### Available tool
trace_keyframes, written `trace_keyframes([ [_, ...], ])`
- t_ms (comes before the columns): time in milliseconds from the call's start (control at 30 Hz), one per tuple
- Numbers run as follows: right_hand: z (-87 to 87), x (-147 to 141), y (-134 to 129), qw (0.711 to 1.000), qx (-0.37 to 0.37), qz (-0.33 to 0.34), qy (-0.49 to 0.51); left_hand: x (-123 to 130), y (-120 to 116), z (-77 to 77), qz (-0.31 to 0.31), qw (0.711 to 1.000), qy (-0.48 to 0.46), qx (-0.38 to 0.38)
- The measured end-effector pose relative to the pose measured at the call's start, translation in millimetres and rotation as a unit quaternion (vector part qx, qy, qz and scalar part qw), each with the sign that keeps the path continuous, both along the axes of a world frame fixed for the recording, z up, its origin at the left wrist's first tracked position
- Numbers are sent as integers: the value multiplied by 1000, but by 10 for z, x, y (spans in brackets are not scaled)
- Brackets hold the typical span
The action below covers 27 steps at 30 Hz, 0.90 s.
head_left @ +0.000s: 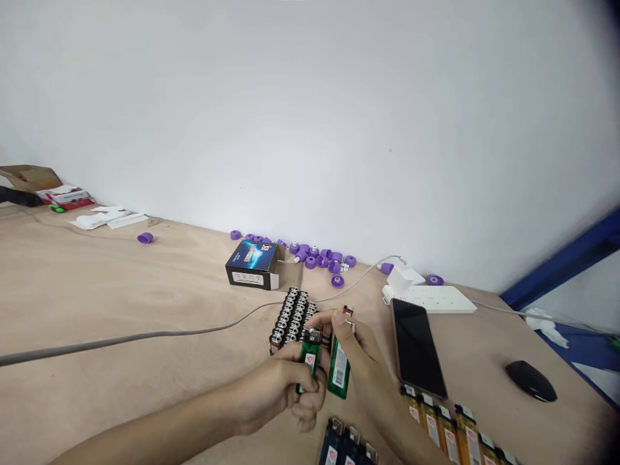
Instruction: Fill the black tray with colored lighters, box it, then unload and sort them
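Note:
My left hand (290, 387) is closed round a green lighter (310, 359), its metal top pointing up and away from me. Close beside it, my right hand (361, 349) grips another green lighter (340, 371) that has a barcode label facing me. Just beyond both hands lies a block of lighters in rows (290, 316), with their metal tops showing; my hands hide its near right part. Several dark blue lighters (332, 445) lie below my right hand at the bottom edge. To the right of my forearm is a row of yellow lighters (448, 436).
An open blue box (249, 265) lies beyond the lighters, with several purple caps (322, 261) behind it. A grey cable (194, 333) crosses the table. At right are a phone (419, 349), a white power strip (436, 299) and a black mouse (531, 381).

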State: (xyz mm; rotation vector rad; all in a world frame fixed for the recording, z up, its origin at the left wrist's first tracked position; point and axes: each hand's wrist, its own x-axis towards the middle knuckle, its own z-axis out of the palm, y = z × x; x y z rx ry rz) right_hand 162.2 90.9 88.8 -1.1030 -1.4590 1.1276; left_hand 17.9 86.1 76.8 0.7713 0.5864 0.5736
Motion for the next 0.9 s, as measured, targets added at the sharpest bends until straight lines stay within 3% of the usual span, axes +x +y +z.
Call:
trace_keyframes([
  [67,-42,-30,-16,1000,-14,-2,9,2,-63,-2,-17,999,-31,-4],
  [233,-59,29,14,990,100,-32,-99,-6,-152,-66,24,981,56,185],
  [300,-4,115,57,988,105,-4,-117,-15,-143,-73,41,974,70,210],
  [400,83,228,105,992,67,59,-90,-32,-98,-44,59,974,70,208],
  [467,109,248,110,995,51,62,-59,-43,-68,-15,71,974,67,203],
  [533,109,221,98,996,45,62,-40,-48,-53,4,74,976,56,195],
  [667,105,137,75,992,25,123,-23,-45,-74,-6,56,982,36,176],
  [900,213,276,116,999,21,5,32,-62,-35,-34,75,993,13,91],
])
